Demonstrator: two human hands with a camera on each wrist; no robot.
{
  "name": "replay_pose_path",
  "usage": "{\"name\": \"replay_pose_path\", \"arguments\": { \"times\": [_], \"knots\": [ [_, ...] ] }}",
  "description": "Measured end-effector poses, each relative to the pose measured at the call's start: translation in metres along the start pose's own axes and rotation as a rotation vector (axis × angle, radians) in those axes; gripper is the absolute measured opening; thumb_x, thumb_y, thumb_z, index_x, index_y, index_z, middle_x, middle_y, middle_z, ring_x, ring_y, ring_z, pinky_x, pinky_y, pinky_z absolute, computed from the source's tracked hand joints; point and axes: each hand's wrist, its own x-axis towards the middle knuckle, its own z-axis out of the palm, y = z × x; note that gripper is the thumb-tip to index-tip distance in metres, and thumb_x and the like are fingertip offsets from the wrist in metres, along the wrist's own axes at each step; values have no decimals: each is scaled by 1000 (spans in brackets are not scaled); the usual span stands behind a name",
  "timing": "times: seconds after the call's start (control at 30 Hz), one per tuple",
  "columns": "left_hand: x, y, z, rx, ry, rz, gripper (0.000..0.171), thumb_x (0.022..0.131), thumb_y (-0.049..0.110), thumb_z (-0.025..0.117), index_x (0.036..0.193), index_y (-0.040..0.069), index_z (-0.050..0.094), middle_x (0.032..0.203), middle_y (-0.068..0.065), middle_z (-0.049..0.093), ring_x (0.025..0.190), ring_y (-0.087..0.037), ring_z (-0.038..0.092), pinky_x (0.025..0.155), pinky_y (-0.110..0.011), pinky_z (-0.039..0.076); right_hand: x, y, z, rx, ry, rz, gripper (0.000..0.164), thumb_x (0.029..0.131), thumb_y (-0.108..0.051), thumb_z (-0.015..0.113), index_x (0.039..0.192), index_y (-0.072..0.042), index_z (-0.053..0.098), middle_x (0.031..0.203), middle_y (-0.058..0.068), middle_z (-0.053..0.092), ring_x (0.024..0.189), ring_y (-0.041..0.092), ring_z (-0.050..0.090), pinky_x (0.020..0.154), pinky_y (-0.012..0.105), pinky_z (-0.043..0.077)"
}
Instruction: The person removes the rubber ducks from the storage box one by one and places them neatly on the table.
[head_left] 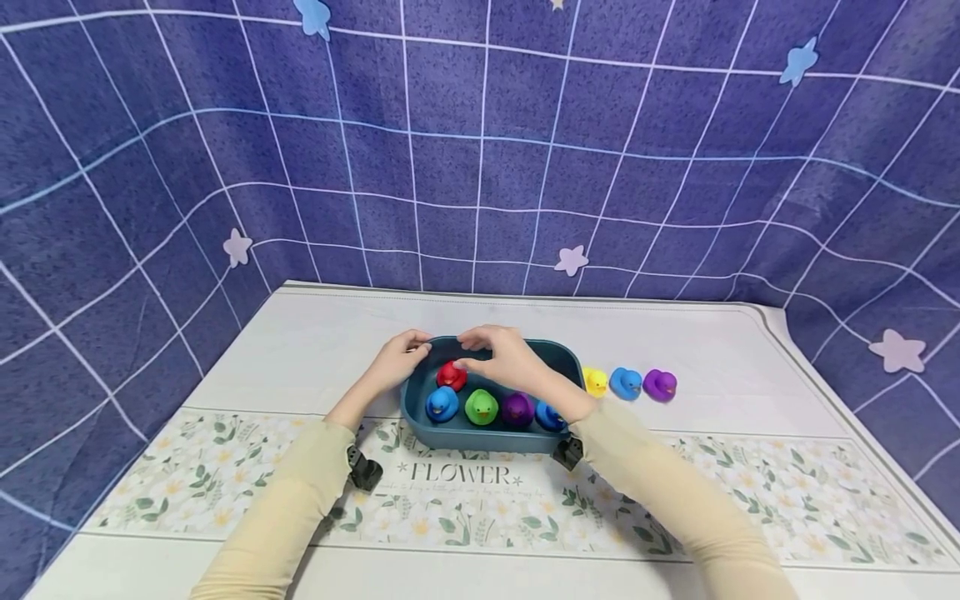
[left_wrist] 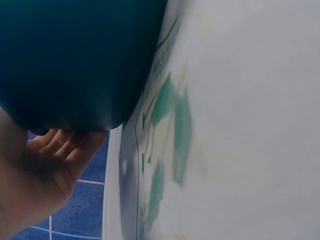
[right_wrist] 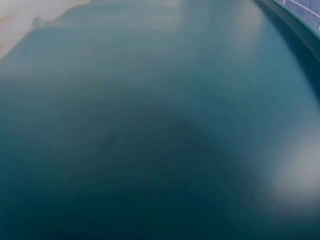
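Ducks [head_left: 482, 407] — eight visible (three blue)

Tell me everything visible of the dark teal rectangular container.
The dark teal, round-cornered rectangular container looks like smooth plastic. It stands upright, open-topped, on the white floral-printed tablecloth, lengthwise across the head view. Inside sit a red toy duck, a green duck, a purple duck and two blue ducks. The left hand touches its left end; the right hand hangs over it, hiding part of the interior.
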Motion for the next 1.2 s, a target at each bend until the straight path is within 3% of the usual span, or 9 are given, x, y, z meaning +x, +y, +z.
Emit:
{"name": "replay_pose_path", "arguments": {
  "times": [0.53,0.77,1.03,1.2],
  "knots": [
    [0,3,-1,-9,-10,4,32,98,15,46,122,-4,54,119,-24,60,117,-37,53,99,-47,42,15,2,20,28,-111,56,42,85,-25,70,119,0,62,115,17,65,106,26,62,92,39,49],
    [-2,1,-1,-14,-16,-10,33,98,16,46,124,-3,53,122,-23,59,119,-36,52,99,-47,42,14,8,24,-85,-158,75,46,87,-28,68,125,-3,59,123,12,61,113,23,57,96,36,46],
    [-1,0,0,-11,-15,-11,32,98,16,46,123,-2,54,122,-22,59,119,-36,52,98,-47,44,13,12,26,-157,-275,76,52,89,-30,64,132,-3,53,132,16,54,121,26,52,99,38,44],
    [0,0,-1,-15,-16,-7,32,98,16,45,124,-2,53,123,-22,58,119,-36,52,97,-47,44,13,11,25,-157,-293,95,50,90,-27,63,133,-3,52,129,16,57,117,26,54,97,38,45]
  ]
}}
